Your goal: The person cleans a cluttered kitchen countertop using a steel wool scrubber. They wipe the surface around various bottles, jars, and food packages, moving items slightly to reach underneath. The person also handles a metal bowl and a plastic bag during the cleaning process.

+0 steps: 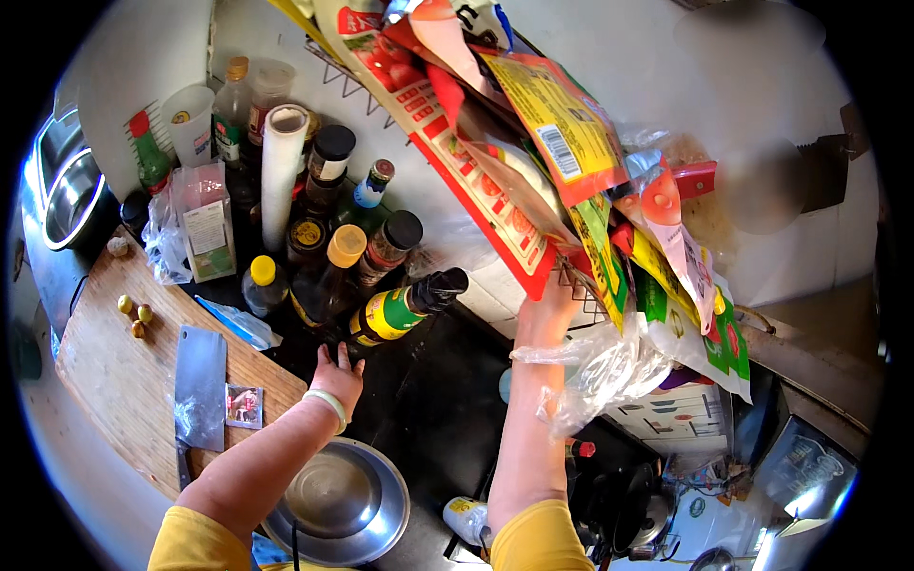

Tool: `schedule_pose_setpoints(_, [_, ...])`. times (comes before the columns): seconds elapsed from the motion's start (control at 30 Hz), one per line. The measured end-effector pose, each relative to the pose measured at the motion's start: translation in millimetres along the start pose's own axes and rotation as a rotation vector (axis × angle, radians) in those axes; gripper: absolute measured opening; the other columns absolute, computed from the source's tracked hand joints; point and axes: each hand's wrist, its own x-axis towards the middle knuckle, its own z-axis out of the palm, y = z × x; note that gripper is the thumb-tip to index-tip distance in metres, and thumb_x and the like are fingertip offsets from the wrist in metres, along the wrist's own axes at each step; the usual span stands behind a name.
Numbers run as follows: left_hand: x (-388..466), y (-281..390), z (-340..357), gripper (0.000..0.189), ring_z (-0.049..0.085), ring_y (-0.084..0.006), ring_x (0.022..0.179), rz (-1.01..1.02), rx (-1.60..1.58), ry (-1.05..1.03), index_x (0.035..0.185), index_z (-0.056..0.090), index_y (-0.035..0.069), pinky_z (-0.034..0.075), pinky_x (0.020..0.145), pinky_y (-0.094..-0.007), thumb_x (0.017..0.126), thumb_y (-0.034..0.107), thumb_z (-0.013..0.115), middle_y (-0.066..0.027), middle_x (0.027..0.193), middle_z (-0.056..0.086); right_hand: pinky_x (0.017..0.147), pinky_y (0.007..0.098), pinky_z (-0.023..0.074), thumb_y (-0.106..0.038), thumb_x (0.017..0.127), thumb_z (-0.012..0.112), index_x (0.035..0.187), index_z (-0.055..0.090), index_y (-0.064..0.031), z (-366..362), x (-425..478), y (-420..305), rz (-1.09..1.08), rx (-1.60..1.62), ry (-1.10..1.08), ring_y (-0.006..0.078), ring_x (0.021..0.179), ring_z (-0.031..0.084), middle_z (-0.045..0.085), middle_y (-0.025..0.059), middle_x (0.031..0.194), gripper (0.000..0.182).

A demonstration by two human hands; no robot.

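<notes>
My left hand (pixel 338 378), with a pale bangle at the wrist, reaches over the dark counter, fingers spread, just below a dark sauce bottle with a yellow and green label (pixel 389 315). Whether a fingertip touches that bottle I cannot tell. My right arm is raised, and my right hand (pixel 550 303) is mostly hidden behind the packets in a wire rack (pixel 582 292). Colourful seasoning packets (pixel 560 128) fill the rack, and a clear plastic bag (pixel 607 371) hangs in front of my right forearm.
A cleaver (pixel 201 385) and a small sachet (pixel 244 406) lie on a wooden cutting board (pixel 107 357) with several small round fruits or bulbs (pixel 145 312). Several bottles and jars surround a white roll (pixel 284 178). A metal basin (pixel 385 499) sits below my left forearm. A lidded pan (pixel 646 517) stands lower right.
</notes>
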Motion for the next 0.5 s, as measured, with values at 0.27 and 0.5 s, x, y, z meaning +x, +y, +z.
schedule_pose_setpoints(0.27, [0,5,-10,0.100,0.038,-0.0468,0.129,0.032,0.002,-0.012,0.147,0.027,0.014,0.018,0.110,-0.0548,0.066,0.041,0.078,-0.0310,0.147,0.023,0.061,0.0303,0.0516,0.008,0.080,0.053,0.101,0.054,0.0007,-41,20,81,0.181,-0.308,0.044,0.0207,0.074,0.060,0.057,0.0086,0.083,0.022])
schedule_pose_setpoints(0.5, [-1,2,-7,0.102,0.035,-0.0468,0.130,0.019,-0.010,-0.019,0.147,0.026,0.014,0.018,0.110,-0.0532,0.065,0.044,0.078,-0.0306,0.147,0.022,0.057,0.0307,0.0523,-0.003,0.088,0.049,0.097,0.058,0.0007,-35,7,19,0.058,-0.337,0.093,0.0200,0.063,0.063,0.066,0.0116,0.077,0.014])
